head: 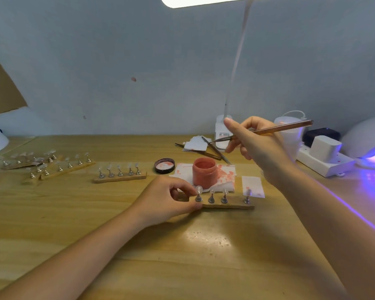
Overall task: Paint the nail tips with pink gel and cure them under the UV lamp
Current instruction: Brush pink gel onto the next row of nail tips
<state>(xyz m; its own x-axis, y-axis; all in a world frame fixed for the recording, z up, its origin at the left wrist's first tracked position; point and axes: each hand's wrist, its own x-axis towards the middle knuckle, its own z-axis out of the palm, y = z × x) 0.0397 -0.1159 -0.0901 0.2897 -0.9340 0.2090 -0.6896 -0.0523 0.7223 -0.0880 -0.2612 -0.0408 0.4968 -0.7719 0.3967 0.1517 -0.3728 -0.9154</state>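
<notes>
A wooden strip (227,205) with several metal stands bearing clear nail tips lies at the table's middle. My left hand (169,200) pinches the leftmost stand (198,197) on that strip, thumb against the strip's front edge. An open jar of pink gel (204,172) stands just behind it on stained paper. My right hand (256,146) holds a thin brush (275,129) raised above and right of the jar, bristles pointing left. The UV lamp (368,144) glows violet at the far right.
The jar's black lid (164,165) lies left of the jar. More strips with nail tips (120,174) (52,165) sit to the left. Tweezers (212,151), paper scraps, a white bottle (221,131) and a power strip (325,161) stand at the back right.
</notes>
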